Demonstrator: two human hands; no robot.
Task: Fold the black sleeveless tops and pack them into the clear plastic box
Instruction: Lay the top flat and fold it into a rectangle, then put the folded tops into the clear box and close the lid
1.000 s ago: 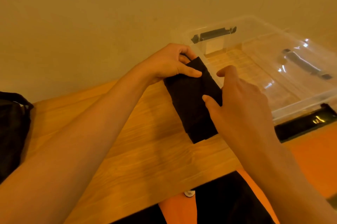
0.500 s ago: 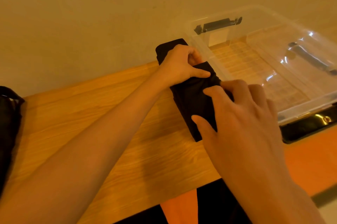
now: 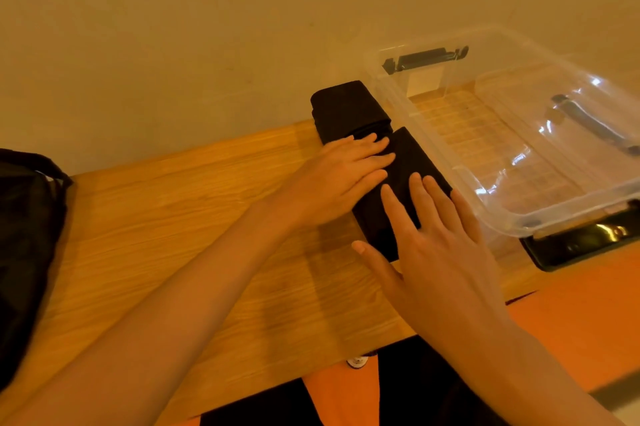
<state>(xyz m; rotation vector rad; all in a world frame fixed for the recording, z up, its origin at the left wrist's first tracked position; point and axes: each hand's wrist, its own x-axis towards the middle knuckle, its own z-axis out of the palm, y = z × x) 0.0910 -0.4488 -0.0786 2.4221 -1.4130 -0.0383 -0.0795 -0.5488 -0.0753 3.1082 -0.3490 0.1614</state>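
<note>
- Wood table (image 3: 173, 235) fills the middle of the frame, with a plain wall (image 3: 173, 27) behind it.
- A clear plastic box (image 3: 540, 223) sits in the upper right. It looks empty, and I see no tops in it yet.
- A folded black top (image 3: 408, 162) lies in the middle of the frame, just beside the left side of the box.
- The left hand (image 3: 343, 176) lies flat on the far end of this top, with its fingers straight and pressing down.
- The right hand (image 3: 436, 235) lies flat on the near end, fingers straight and spread a little. Neither hand is grabbing anything.
- Another folded black bundle (image 3: 346, 107) sits behind it, against the wall and close to the box.
- A dark pile (image 3: 24, 235) shows at the left edge. I cannot tell if it is more tops.
- I think the step now is pressing the fold flat so it keeps its shape.
- Next, the hands would need to grab the top at both ends, lift it over the rim, and lay it flat in the box.
- If only one end is lifted, the fold could fall open.
</note>
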